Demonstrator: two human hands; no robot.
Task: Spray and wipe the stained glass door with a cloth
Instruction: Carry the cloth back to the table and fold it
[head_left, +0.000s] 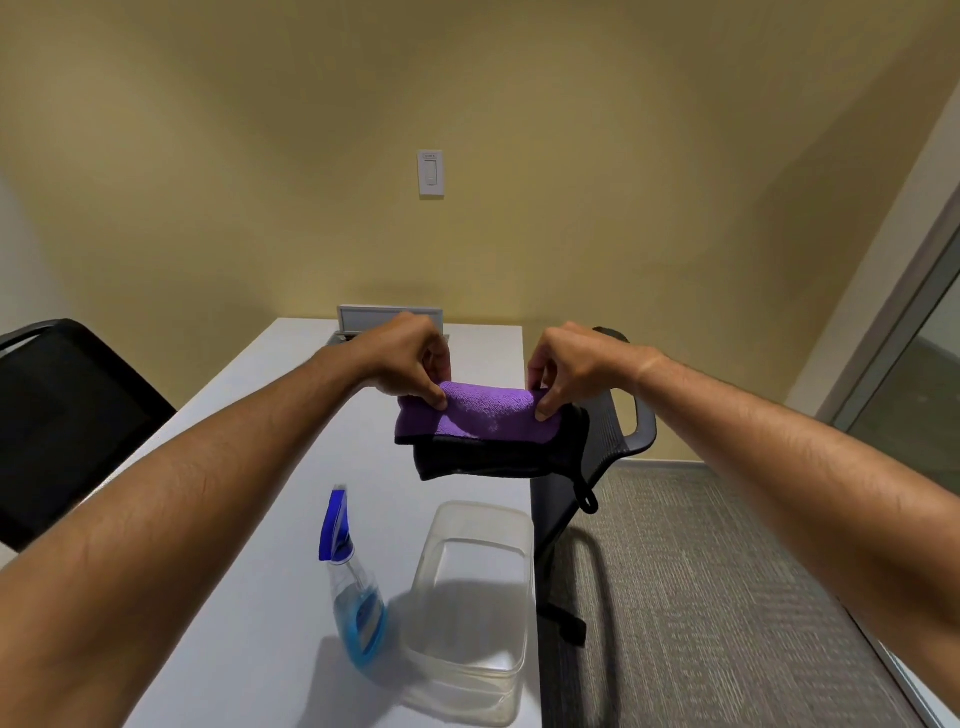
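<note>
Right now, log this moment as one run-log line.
left hand: pinches cloth | right hand: pinches cloth | spray bottle: upright on table, untouched

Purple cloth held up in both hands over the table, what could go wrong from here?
1. The left hand and right hand only pinch the purple cloth at its top edge; its folded layers could slip loose.
2. The spray bottle stands beside the clear container right below; a lowered arm might tip it.
</note>
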